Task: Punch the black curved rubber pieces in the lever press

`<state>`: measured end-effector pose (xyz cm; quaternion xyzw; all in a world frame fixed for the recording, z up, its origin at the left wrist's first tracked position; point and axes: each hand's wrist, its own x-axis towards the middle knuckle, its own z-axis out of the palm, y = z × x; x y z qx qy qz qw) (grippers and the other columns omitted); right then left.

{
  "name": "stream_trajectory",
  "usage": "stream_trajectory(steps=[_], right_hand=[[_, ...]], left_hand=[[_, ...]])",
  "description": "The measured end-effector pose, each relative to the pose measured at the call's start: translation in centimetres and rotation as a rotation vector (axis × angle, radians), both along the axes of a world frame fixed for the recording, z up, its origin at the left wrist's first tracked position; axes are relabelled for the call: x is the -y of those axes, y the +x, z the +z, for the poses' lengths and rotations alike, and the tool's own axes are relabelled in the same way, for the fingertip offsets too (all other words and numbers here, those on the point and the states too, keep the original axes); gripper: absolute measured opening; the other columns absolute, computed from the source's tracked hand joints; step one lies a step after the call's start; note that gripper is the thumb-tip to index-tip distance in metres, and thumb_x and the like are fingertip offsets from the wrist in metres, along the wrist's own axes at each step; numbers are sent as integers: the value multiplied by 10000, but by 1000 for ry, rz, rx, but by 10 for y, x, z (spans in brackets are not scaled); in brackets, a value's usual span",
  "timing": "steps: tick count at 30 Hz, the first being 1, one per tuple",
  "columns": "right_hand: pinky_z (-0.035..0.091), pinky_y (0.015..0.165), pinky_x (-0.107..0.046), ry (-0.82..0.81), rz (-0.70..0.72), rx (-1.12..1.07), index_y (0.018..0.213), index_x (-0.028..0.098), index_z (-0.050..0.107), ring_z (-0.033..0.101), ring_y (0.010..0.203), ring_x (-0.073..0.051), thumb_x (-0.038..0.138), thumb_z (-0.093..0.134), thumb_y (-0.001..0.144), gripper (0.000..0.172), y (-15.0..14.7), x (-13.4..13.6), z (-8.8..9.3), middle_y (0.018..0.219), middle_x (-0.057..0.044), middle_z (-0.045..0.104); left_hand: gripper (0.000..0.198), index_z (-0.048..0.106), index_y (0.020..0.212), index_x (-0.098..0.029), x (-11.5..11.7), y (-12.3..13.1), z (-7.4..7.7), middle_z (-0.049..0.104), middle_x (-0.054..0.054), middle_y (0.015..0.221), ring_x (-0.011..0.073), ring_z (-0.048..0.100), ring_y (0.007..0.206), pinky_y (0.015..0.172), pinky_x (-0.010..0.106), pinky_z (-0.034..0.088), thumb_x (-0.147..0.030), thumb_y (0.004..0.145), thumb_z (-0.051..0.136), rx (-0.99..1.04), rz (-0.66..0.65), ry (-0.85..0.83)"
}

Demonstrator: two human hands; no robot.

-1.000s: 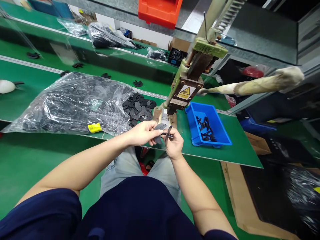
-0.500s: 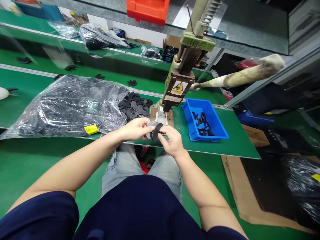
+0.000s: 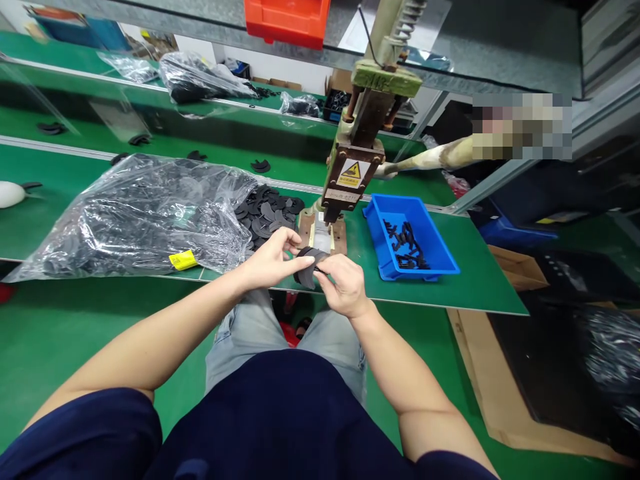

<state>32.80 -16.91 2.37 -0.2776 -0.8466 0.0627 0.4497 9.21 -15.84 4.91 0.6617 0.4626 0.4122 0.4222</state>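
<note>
While both hands meet over the near edge of the tabletop (image 3: 480, 280), the stack of curved pieces (image 3: 305, 270) is held between them, just in front of the press (image 3: 349, 175). The left hand (image 3: 274, 259) has its grip closed around the stack, thumb uppermost; the right hand (image 3: 346, 285) pinches a dark piece (image 3: 320, 269) at its right edge, perhaps part of the stack. The pieces look light, thin and bendable, likely to slide apart, so best pinched across their flat faces. Left of the press lie a loose pile (image 3: 270, 215) and a clear bag (image 3: 145, 223); right, a blue bin (image 3: 425, 275).
</note>
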Motion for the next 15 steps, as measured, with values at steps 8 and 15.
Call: stream_trajectory(steps=[8,15], right_hand=[[599,813,-359,4,5,-3,1121,201,690,710,888,-194,196,686,962,160,3,0,-6,991,-95,780],[583,805,-349,-13,-44,20,1082,202,689,706,890,-194,211,664,980,106,6,-3,-10,992,-89,781]], left_hand=[[440,638,1070,-208,-2,6,-2,689,42,1001,192,669,902,796,351,559,-560,875,818,39,-26,-145],[275,613,805,-223,10,18,6,599,32,887,206,594,914,868,384,494,-404,987,711,-290,10,305]])
